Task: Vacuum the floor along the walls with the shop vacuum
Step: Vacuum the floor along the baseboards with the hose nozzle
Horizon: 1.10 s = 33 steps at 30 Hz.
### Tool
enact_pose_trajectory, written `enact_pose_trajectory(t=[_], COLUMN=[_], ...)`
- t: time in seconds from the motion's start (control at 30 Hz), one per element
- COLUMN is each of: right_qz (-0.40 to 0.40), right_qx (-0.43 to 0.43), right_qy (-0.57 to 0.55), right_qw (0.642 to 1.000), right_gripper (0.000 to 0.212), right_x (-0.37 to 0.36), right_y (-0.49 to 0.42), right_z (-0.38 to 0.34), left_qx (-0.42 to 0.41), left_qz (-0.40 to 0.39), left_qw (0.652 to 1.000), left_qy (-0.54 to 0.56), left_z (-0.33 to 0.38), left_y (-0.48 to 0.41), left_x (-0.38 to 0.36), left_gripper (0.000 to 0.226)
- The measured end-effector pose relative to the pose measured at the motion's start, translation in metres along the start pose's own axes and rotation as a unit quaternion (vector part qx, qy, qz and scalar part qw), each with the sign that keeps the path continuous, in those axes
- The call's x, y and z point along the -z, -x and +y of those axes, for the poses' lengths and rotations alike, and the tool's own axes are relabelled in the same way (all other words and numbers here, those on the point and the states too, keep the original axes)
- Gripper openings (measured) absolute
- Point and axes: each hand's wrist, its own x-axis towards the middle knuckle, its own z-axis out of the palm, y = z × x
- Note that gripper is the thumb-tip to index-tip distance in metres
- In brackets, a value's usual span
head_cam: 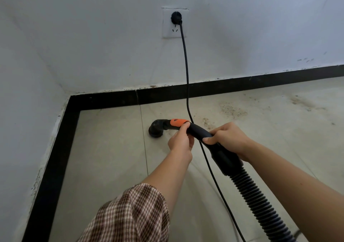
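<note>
Both hands (181,141) (229,139) gripping vacuum handle (199,131), nozzle (156,129) near corner

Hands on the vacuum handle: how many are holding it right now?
2. The left hand pinches the vacuum handle just behind its orange slider; the right hand grips it farther back, ahead of the ribbed hose.

Hose (256,202) and cord (186,65) — ends off-frame
</note>
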Motion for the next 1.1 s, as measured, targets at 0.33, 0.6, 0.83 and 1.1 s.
enact_pose_trajectory(t=[0.33,0.6,0.83,1.1], right_qz=[-0.012,-0.02,-0.047,-0.054], right_qx=[-0.012,-0.021,-0.038,-0.072], right_qy=[0.034,0.073,0.094,0.117], right_qw=[0.999,0.997,0.994,0.989], right_gripper=[0.016,0.024,0.027,0.032], right_x=[0.022,0.034,0.048,0.065], right_y=[0.017,0.031,0.045,0.051], right_z=[0.01,0.014,0.023,0.032], left_qx=[0.006,0.012,0.03,0.044], left_qz=[0.013,0.013,0.001,-0.027], left_qw=[0.999,1.0,0.999,0.999], left_qy=[0.03,0.022,0.021,0.008], left_z=[-0.026,-0.041,-0.059,-0.077], left_y=[0.022,0.042,0.055,0.063], left_x=[-0.001,-0.001,0.0,-0.006], left_gripper=[0.022,0.023,0.022,0.02])
